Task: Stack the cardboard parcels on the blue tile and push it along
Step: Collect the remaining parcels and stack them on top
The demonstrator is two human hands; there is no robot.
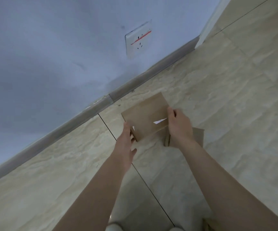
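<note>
A flat brown rectangular cardboard parcel (145,117) — plain-faced with small white scraps — is held tilted above the floor; a second brown cardboard parcel (198,135) lies just beneath, mostly hidden.

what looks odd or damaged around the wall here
The wall socket has a red line drawn or taped across its face, and small bits of debris lie on the floor along the skirting board. The held cardboard parcel looks intact.

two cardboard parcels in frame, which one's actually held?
The upper cardboard parcel, gripped between left hand and right hand. The other parcel lies below, mostly hidden behind the right wrist.
</note>
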